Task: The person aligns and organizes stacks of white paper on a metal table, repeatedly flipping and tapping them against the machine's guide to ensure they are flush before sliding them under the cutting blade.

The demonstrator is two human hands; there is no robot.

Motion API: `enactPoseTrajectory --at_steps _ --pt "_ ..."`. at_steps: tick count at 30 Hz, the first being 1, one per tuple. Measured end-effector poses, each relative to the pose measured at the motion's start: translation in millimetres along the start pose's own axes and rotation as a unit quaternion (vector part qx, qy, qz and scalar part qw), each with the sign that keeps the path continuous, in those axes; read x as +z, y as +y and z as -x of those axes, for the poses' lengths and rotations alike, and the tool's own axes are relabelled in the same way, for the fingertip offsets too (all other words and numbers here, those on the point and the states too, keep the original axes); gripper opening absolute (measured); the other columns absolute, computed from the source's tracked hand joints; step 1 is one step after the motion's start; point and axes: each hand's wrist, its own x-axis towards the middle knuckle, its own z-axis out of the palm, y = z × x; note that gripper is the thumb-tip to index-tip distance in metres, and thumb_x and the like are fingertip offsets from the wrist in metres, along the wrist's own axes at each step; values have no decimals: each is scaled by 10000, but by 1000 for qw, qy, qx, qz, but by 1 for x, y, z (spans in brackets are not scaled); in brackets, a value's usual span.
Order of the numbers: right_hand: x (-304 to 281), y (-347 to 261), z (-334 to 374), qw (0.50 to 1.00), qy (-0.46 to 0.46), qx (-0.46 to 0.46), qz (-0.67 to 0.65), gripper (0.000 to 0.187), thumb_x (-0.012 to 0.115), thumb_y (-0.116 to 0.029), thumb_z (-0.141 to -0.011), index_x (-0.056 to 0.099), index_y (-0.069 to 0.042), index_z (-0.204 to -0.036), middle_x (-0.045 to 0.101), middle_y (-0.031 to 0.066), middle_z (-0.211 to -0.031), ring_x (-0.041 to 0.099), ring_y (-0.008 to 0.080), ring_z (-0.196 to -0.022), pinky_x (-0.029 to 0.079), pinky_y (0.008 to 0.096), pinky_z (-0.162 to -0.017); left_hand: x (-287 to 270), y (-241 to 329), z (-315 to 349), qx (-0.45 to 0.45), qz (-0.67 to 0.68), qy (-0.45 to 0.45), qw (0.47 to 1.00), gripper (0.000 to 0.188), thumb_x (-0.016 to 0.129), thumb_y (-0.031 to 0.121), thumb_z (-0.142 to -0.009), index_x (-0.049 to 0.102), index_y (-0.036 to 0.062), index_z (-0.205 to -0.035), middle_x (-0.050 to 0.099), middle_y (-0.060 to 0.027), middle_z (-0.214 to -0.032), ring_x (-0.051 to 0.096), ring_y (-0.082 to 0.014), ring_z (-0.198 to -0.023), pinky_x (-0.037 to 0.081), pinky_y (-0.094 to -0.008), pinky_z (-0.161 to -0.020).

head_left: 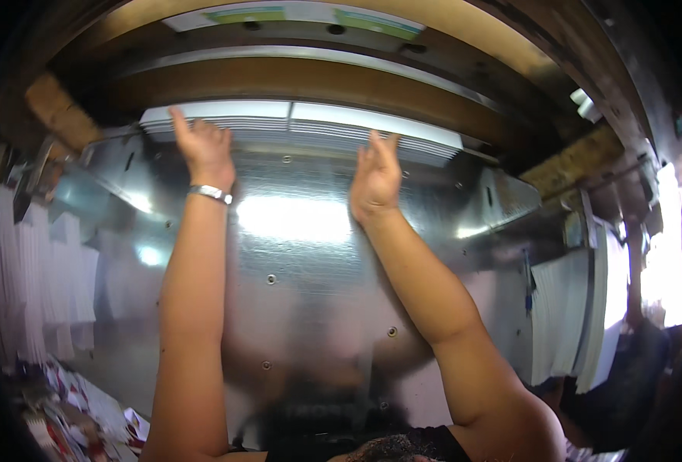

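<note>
Two white paper stacks lie side by side at the far edge of the shiny metal table (310, 300), with a narrow gap between them. My left hand (204, 150), with a silver bracelet at its wrist, reaches the front edge of the left paper stack (241, 111). Its thumb points up and its fingers rest against the sheets. My right hand (377, 177) is held on edge, fingers stretched out and touching the front of the right paper stack (356, 122). Neither hand grips anything. The stacks' back parts are hidden under a brown horizontal bar (302, 79).
Metal side guides (510, 196) flank the far part of the table. White paper piles stand at the left (36, 269) and a second group of paper piles (564, 308) at the right, beside a blue pen (527, 277). Paper scraps (71, 408) lie at the near left.
</note>
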Motion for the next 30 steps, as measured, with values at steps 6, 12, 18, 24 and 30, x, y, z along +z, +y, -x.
enactPoseTrajectory --at_steps 6,12,18,24,30 --pt "-13 -4 -6 1000 -13 -12 25 1091 577 -364 -914 -275 21 -1477 -200 234 -1608 -113 295 -1518 -43 427 -1220 8 -9 7 7 -10 -42 999 1253 409 822 -842 -126 -101 -1498 -158 -304 -1590 -115 -377 -1503 35 -453 -1222" --pt "-3 -7 0 1000 0 8 15 1080 572 -377 -925 -266 12 -1484 -174 226 -1617 -107 284 -1520 -27 405 -1224 1 -3 6 9 -11 -61 998 1268 422 819 -838 -205 -85 -1468 -274 -273 -1562 -203 -370 -1479 20 -439 -1222" --pt "-2 -2 0 1000 -2 -12 -4 977 546 -370 -946 -141 -13 -1540 -107 172 -1644 -125 231 -1521 -16 417 -1226 1 -4 -4 1 -4 25 1000 1221 439 789 -850 -47 -110 -1518 205 -271 -1526 223 -314 -1443 137 -451 -1204" --pt "-4 -7 -1 1000 24 1 -19 835 573 -392 -943 148 7 -1540 -4 136 -1658 -91 229 -1527 -23 456 -1219 5 -12 -2 24 -24 -15 999 1242 416 813 -841 -64 -120 -1505 225 -307 -1507 213 -329 -1452 93 -470 -1213" --pt "-8 1 -4 1000 -3 4 -31 536 586 -380 -946 385 -51 -1317 264 87 -1514 113 197 -1491 -32 464 -1216 -5 -8 -7 55 -32 13 998 1214 416 799 -853 -26 -118 -1514 485 -169 -1038 493 -236 -1053 139 -481 -1203"
